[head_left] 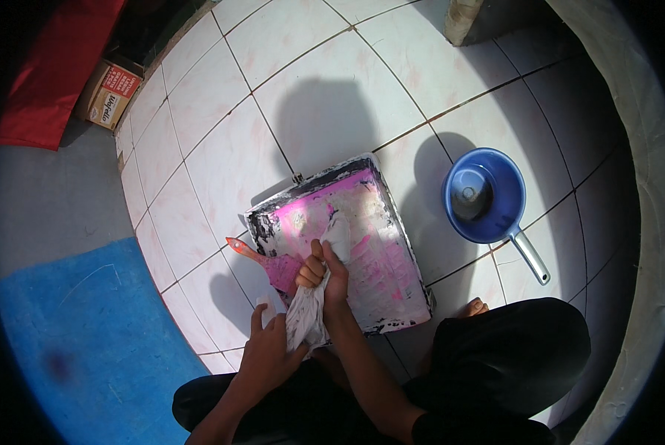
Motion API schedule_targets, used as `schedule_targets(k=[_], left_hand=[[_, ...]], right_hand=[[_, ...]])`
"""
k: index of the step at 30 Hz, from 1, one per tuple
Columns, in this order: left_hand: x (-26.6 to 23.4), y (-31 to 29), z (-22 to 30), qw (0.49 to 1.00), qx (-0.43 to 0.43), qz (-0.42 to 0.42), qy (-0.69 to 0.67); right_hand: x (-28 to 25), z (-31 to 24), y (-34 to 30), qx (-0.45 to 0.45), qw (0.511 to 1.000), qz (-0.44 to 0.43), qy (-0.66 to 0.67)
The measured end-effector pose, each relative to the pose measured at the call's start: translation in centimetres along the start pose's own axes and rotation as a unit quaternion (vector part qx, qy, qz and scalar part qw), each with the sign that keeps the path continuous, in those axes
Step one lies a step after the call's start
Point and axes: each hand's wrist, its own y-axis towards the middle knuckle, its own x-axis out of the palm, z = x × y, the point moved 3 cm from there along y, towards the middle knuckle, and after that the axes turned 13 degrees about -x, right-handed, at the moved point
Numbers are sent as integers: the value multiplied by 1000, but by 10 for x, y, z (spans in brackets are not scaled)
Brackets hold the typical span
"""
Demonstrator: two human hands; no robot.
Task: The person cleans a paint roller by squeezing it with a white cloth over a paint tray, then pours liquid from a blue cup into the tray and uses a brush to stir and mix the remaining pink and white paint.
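Note:
A rectangular paint tray (403, 245) smeared with pink and white paint lies on the tiled floor in front of me. My right hand (325, 271) grips a crumpled white cloth (336, 230) whose upper end touches the tray's inside. My left hand (269, 352) holds the cloth's lower end near my lap. A paintbrush (262, 259) with an orange handle and pink bristles rests against the tray's left edge, just left of my right hand.
A blue plastic dipper (484, 196) with a grey handle sits on the tiles right of the tray. My bare foot (472, 306) shows below it. A cardboard box (110, 95) and red fabric (51, 70) lie far left; a blue surface (88, 334) is at lower left.

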Motion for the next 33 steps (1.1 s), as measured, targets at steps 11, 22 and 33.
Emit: schedule_targets(k=[11, 22, 33], left_hand=[[-14, 4, -4, 1000, -29, -5, -6], [-14, -5, -10, 999, 24, 43, -16], [-12, -12, -15, 999, -14, 29, -5]], right_hand=[[4, 13, 10, 34, 996, 83, -11], [16, 15, 18, 47, 972, 95, -210], [2, 17, 19, 41, 977, 113, -175]])
